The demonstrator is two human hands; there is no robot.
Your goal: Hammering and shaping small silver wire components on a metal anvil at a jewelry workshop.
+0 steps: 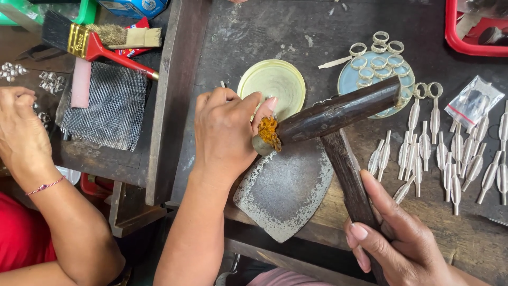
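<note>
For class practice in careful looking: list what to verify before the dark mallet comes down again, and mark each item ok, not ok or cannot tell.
1. Right hand grips the mallet handle: ok.
2. Left hand holds the small orange-topped piece at the mallet head: ok.
3. Piece seated on the metal plate: cannot tell.
4. Left fingertips clear of the mallet face: not ok, the thumb is beside it.
5. Another person's hand well away: ok.

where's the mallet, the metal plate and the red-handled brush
mallet (pixel 338 111), head view, on the middle of its dark head
metal plate (pixel 288 193), head view, on its bare worn face
red-handled brush (pixel 98 47), head view, on the red handle near the ferrule
</note>
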